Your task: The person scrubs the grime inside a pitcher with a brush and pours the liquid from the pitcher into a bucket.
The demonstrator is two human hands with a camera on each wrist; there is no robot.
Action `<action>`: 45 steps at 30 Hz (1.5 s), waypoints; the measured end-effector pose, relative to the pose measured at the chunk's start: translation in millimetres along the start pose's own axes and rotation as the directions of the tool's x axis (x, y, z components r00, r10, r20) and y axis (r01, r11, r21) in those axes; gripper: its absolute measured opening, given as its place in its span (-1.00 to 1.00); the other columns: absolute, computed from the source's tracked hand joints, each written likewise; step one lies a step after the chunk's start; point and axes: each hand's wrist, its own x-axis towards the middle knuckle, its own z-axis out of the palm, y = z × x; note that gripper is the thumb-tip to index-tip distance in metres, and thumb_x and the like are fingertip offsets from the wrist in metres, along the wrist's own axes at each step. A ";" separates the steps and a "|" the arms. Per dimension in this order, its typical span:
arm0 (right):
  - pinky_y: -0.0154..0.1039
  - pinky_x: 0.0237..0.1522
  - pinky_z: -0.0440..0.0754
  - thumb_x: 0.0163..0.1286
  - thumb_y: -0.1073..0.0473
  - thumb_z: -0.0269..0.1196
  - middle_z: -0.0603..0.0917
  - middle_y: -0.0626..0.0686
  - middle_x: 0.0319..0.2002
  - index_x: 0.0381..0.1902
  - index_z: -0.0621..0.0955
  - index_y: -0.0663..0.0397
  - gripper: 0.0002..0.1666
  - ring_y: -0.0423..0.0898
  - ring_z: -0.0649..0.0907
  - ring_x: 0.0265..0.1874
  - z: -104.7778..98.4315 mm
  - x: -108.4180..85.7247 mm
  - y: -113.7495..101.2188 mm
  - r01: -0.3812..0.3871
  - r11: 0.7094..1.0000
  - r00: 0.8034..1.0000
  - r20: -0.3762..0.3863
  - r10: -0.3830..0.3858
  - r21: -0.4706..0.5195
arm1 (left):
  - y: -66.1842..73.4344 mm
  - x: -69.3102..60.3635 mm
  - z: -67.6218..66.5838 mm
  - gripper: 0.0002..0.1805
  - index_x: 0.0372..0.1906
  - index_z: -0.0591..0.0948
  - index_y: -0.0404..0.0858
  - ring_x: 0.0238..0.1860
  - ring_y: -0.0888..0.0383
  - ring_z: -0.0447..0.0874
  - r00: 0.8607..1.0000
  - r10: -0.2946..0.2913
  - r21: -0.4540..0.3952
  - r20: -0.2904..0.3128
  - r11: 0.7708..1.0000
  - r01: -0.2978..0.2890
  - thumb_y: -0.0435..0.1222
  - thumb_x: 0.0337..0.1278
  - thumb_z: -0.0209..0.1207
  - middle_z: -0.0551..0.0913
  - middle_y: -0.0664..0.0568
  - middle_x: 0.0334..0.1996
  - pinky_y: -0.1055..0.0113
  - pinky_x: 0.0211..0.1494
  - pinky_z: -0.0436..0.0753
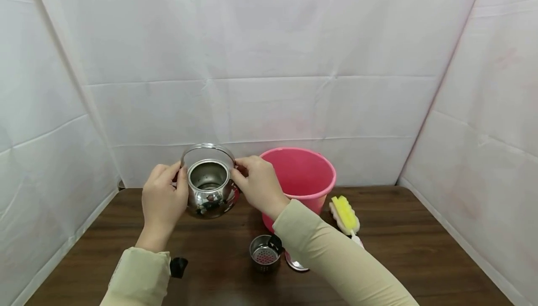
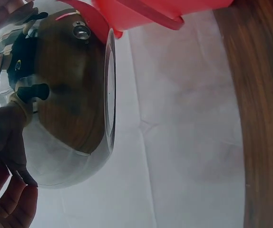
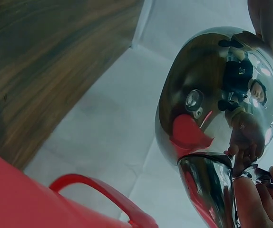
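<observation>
Both hands hold a shiny steel teapot above the table, tilted so that its round mouth faces me and shows a bare inside. The left hand pinches its left side, where the hoop handle meets the body. At the opposite end of that handle the right hand grips with thumb and fingers. Beside the right fingertips the spout appears in the right wrist view. The left wrist view shows the mirror-like body and the left fingers at its edge.
Right of the teapot stands a pink bucket, partly behind the right forearm. A perforated steel strainer cup and a round lid lie on the wooden table. A yellow-and-white sponge brush lies right of the bucket. White cloth walls enclose the table.
</observation>
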 end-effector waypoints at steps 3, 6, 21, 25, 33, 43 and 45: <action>-0.28 -0.20 0.59 0.29 0.18 0.22 0.71 0.04 -0.31 -0.13 0.70 0.12 -0.76 -0.11 0.64 -0.30 4.8 -3.5 1.0 -0.007 1.000 1.000 0.010 0.007 -0.003 | -2.8 -5.3 0.7 -0.85 -0.31 0.69 -0.45 -0.57 0.01 0.43 1.000 0.001 0.001 -0.007 1.000 -0.001 -0.47 0.05 0.15 0.54 -0.18 -0.57 0.17 -0.50 0.39; -0.26 -0.19 0.59 0.28 0.19 0.23 0.72 0.05 -0.30 -0.13 0.70 0.12 -0.76 -0.10 0.64 -0.29 8.9 -6.0 1.1 -0.012 1.000 1.000 0.016 0.012 -0.003 | -4.8 -9.7 0.1 -0.87 -0.33 0.69 -0.44 -0.58 0.02 0.40 1.000 0.000 0.005 -0.008 1.000 0.000 -0.47 0.05 0.16 0.53 -0.17 -0.58 0.18 -0.50 0.36; -0.28 -0.20 0.59 0.32 0.18 0.19 0.72 0.04 -0.29 -0.11 0.70 0.11 -0.75 -0.10 0.63 -0.29 28.5 -11.3 2.3 -0.031 1.000 0.997 0.069 0.030 0.005 | -16.6 -26.5 -4.0 -0.87 -0.35 0.68 -0.49 -0.54 -0.03 0.45 1.000 -0.021 0.034 0.013 0.999 0.021 -0.48 0.04 0.18 0.54 -0.19 -0.57 0.10 -0.47 0.43; -0.32 -0.22 0.57 0.32 0.18 0.20 0.71 0.04 -0.30 -0.12 0.71 0.11 -0.76 -0.11 0.62 -0.30 33.0 -13.0 3.0 -0.044 0.999 0.996 0.084 0.043 0.007 | -19.9 -30.0 -4.3 -0.87 -0.36 0.67 -0.51 -0.51 -0.07 0.48 0.999 -0.024 0.039 0.027 0.999 0.023 -0.48 0.02 0.18 0.54 -0.21 -0.58 0.06 -0.45 0.46; -0.36 -0.23 0.57 0.32 0.17 0.21 0.73 0.03 -0.28 -0.13 0.71 0.10 -0.76 -0.13 0.63 -0.29 43.7 -16.6 5.2 -0.058 0.998 0.991 0.120 0.057 0.001 | -26.9 -40.0 -4.9 -0.89 -0.38 0.67 -0.51 -0.57 0.02 0.40 0.998 -0.033 0.054 0.056 0.998 0.030 -0.51 -0.01 0.19 0.50 -0.17 -0.63 0.13 -0.51 0.40; -0.43 -0.37 0.50 0.30 0.13 0.23 0.72 -0.05 -0.36 -0.16 0.73 0.02 -0.79 -0.22 0.59 -0.40 54.9 -22.8 9.5 -0.068 0.996 0.989 0.131 0.075 -0.051 | -31.3 -53.6 -5.5 -0.86 -0.31 0.69 -0.51 -0.54 0.01 0.47 0.990 -0.100 0.074 0.104 0.993 0.092 -0.50 0.01 0.21 0.57 -0.18 -0.56 0.12 -0.48 0.45; -0.43 -0.36 0.51 0.31 0.12 0.23 0.73 -0.04 -0.33 -0.14 0.72 0.02 -0.77 -0.21 0.60 -0.38 56.2 -24.1 11.0 -0.084 0.995 0.986 0.138 0.090 -0.045 | -31.7 -55.6 -4.7 -0.88 -0.33 0.69 -0.50 -0.54 0.02 0.47 0.990 -0.101 0.071 0.103 0.993 0.094 -0.50 0.00 0.22 0.57 -0.16 -0.56 0.15 -0.49 0.44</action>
